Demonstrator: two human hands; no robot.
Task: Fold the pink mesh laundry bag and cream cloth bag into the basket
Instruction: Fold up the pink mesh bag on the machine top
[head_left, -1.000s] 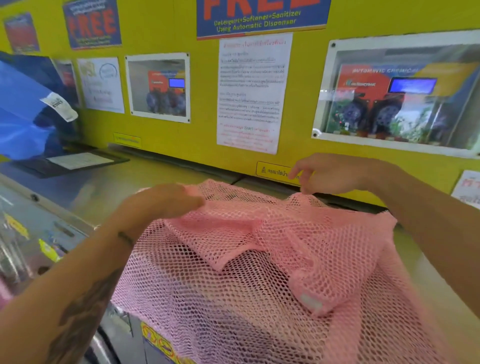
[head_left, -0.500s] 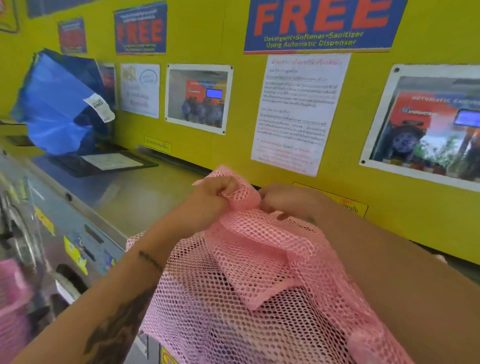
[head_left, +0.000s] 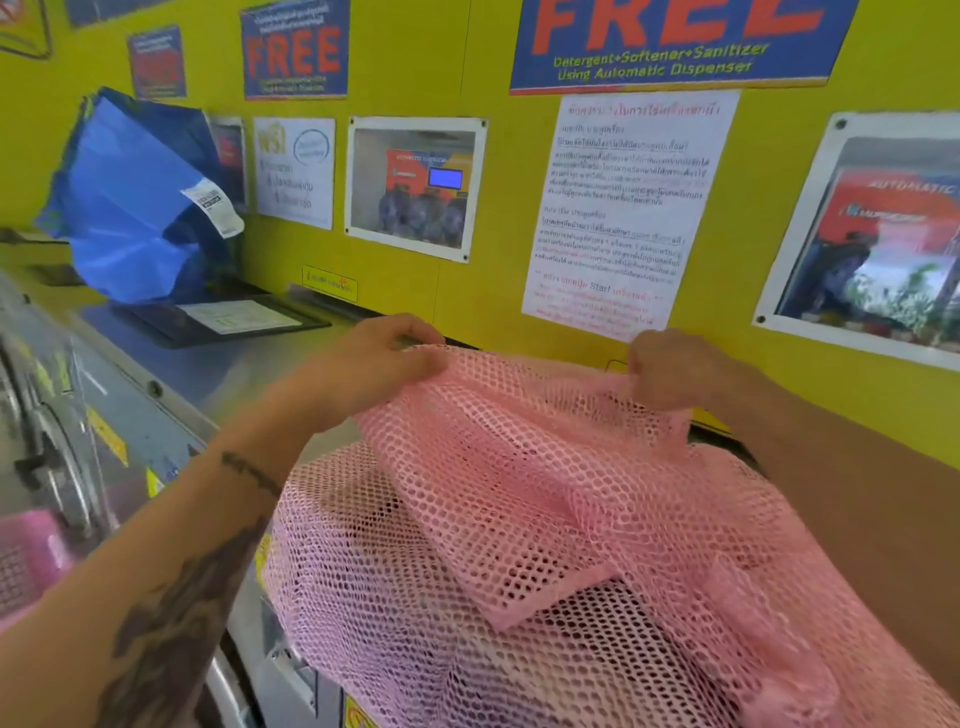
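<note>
Along the yellow wall (head_left: 457, 197) runs a steel machine top (head_left: 208, 374), with a blue bag (head_left: 130, 208) at far left. Your left hand (head_left: 374, 364) pinches the pink mesh laundry bag (head_left: 519, 519) at its upper edge; your right hand (head_left: 670, 371) grips the same edge, holding it spread above the top.

Bright, even light; blurred, warped edges

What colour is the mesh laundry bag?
Pink, an open honeycomb mesh laundry bag, seen in the head view.
</note>
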